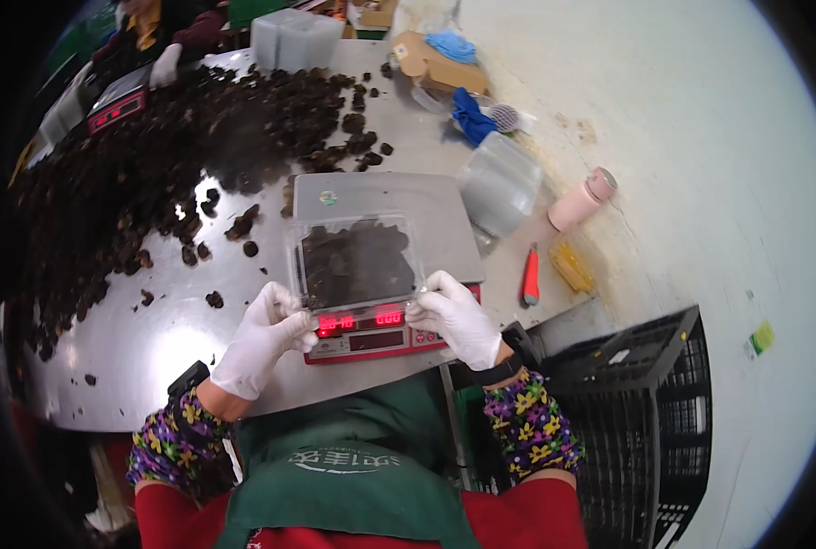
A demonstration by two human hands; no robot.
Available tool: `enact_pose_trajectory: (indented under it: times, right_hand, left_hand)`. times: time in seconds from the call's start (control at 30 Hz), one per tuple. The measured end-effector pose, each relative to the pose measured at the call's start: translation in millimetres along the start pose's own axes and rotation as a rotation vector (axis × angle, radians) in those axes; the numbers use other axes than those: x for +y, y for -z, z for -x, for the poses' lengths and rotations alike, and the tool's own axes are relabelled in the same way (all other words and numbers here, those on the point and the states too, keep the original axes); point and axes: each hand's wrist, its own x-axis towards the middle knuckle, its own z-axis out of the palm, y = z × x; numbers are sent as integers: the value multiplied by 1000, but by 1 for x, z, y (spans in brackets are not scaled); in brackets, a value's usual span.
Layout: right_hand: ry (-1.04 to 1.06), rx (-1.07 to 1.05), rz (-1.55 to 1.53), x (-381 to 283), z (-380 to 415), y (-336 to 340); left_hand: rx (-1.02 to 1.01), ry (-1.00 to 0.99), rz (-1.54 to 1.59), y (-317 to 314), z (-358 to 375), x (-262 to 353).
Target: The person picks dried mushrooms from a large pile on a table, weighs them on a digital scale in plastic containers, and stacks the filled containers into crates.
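A clear plastic box (pixel 295 265) with dark brown, mushroom-like pieces (pixel 357 261) in it is over the steel plate of a red digital scale (pixel 426 188). My left hand (pixel 266 339), in a white glove, pinches the box's near left corner. At the near right corner, my right hand (pixel 458 320), gloved too, has its thumb and fingers closed on the rim. Lit red digits (pixel 388 318) show just below the box, between my hands.
A large heap of dark pieces (pixel 179 128) covers the table's left and far side. Stacked clear boxes (pixel 504 183), a pink bottle (pixel 582 199), a red cutter (pixel 530 274) and a yellow bundle (pixel 572 265) lie right. Black crates (pixel 609 439) stand below. Across, a gloved person (pixel 165 64) is beside another scale (pixel 117 112).
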Motion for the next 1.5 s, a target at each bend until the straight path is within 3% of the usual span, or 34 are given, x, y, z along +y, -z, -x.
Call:
enact_pose_trajectory:
  times: [0.23, 0.37, 0.43, 0.53, 0.57, 0.6, 0.63, 0.67, 0.7, 0.73, 0.77, 0.83, 0.9, 0.97, 1.03, 1.1, 1.17, 1.2, 1.23, 1.27, 1.3, 1.33, 1.37, 1.4, 1.47, 1.5]
  right_hand:
    - [39, 78, 99, -4, 13, -10]
    - [36, 8, -273, -9, 48, -34]
    - [143, -96, -352, -10, 68, -52]
    - [470, 150, -332, -20, 92, -38]
    - [499, 262, -245, -47, 131, -39]
    - [819, 406, 88, -49, 141, -10]
    - [787, 476, 189, -77, 179, 4]
    - [811, 705, 256, -98, 225, 4]
    - [854, 701, 443, -122, 260, 24]
    - [849, 927, 289, -121, 292, 31]
    - [735, 1028, 427, -134, 325, 49]
    - [646, 1242, 404, -133, 381, 112]
    - [381, 1501, 503, -123, 433, 153]
    - [123, 1602, 683, -86, 494, 229]
    - [-65, 1759, 554, -33, 547, 291]
    - [-267, 1726, 591, 10, 593, 335]
    - [-390, 1646, 815, 41, 623, 357]
    - [-523, 1777, 813, 46, 623, 349]
    - [-732, 1754, 848, 47, 632, 356]
    - [-651, 1874, 845, 93, 677, 423]
    - [-691, 1768, 1014, 62, 672, 407]
    - [-573, 1727, 820, 40, 651, 394]
    - [-375, 1917, 846, 38, 639, 399]
    - [-172, 1887, 985, 3, 596, 353]
    - [373, 1769, 769, -67, 479, 219]
    - [442, 1773, 860, -88, 429, 158]
  left_hand:
    - [-68, -55, 75, -1, 6, -9]
    - [-155, -222, 227, -20, 7, 0]
    - [-208, -266, 130, -44, 4, -9]
    - [-328, -195, -43, -102, 28, -8]
    - [-489, -151, -37, -110, 31, -7]
    - [-583, -156, -73, -116, 36, 0]
    - [-666, -161, -107, -121, 41, 6]
    - [-640, -160, -157, -121, 41, 8]
    - [-587, -157, -192, -123, 41, 11]
    - [-527, -120, -251, -122, 37, 17]
    - [-465, -80, -310, -119, 30, 21]
    - [-463, -159, -321, -102, 11, 12]
    - [-378, -100, -410, -92, 5, 15]
    - [-318, -187, -471, -76, -7, 2]
    - [-223, -186, -483, -61, -16, -10]
    - [-208, -189, -483, -54, -17, -9]
    - [-202, -144, -519, -42, -27, -6]
    - [-193, -102, -551, -32, -26, -4]
    - [-128, -101, -549, -31, -25, -6]
    - [-112, -148, -519, -29, -25, -12]
    - [-100, -154, -460, -37, -17, -10]
    - [-90, -144, -421, -43, -12, -6]
    - [-177, -198, -477, -42, -11, -1]
    - [-196, -152, -430, -42, -11, 1]
    - [-166, -135, -435, -35, -12, -3]
    - [-167, -143, -419, -27, -13, -5]
